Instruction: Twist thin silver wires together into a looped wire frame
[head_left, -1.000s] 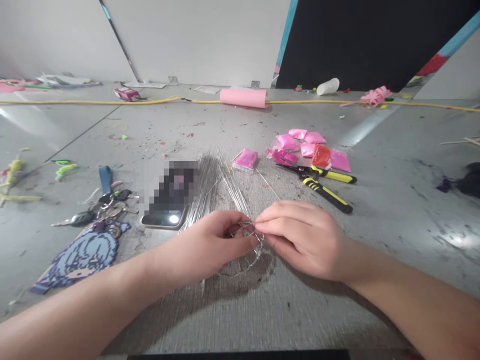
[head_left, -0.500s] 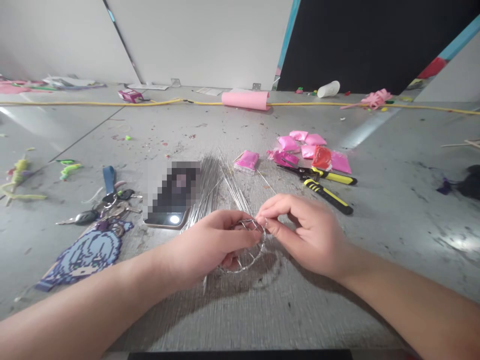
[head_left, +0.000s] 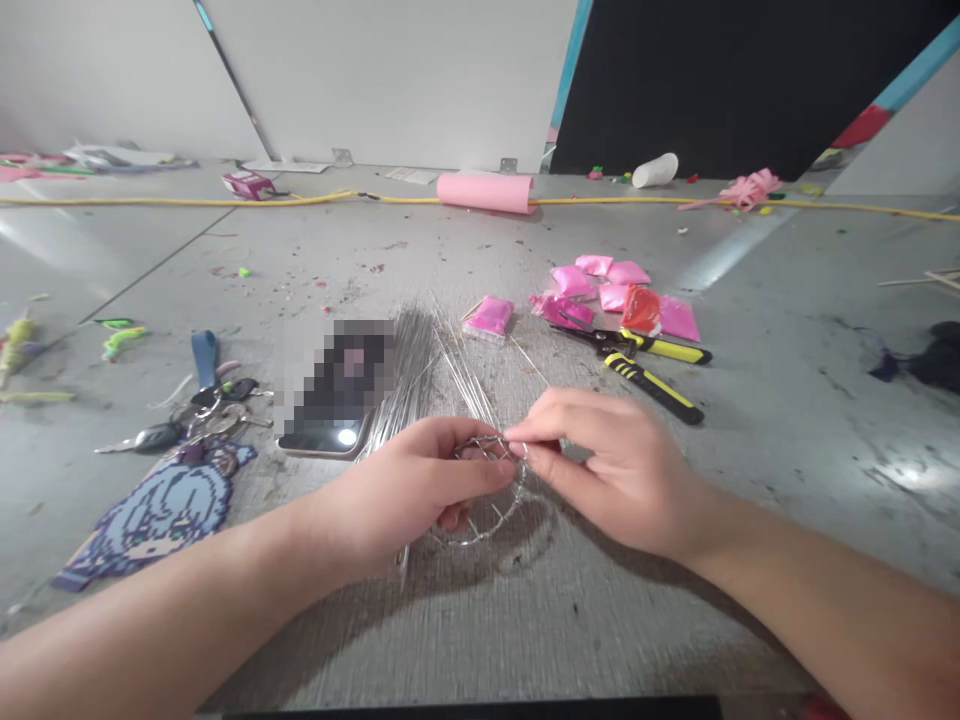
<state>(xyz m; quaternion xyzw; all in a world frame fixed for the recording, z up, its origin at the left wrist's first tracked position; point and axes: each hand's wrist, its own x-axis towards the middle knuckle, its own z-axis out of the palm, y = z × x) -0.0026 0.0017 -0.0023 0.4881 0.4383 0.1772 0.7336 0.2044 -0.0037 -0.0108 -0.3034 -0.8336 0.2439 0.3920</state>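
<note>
A round frame of twisted silver wire (head_left: 491, 535), with thin wires crossing its inside, is held just above the table. My left hand (head_left: 427, 475) is closed on its left and upper side, thumb lying over the wire. At the ring's upper right edge, my right hand (head_left: 600, 465) pinches the wire between thumb and forefinger. Behind the hands lies a bundle of straight silver wires (head_left: 412, 360), with several more wires (head_left: 457, 365) fanned out beside it. Part of the ring is hidden by my left fingers.
Left of the wires lie a phone (head_left: 330, 400), keys (head_left: 217, 415) and a pixel-pattern charm (head_left: 165, 510). Pliers with yellow-black handles (head_left: 652, 385) rest at right near pink packets (head_left: 574, 283). A yellow cable (head_left: 600, 200) runs across the back, by a pink roll (head_left: 486, 193).
My right fingertips have shifted slightly left along the ring's upper edge, still pinching the wire. My left hand keeps its hold. The whole view has moved a little.
</note>
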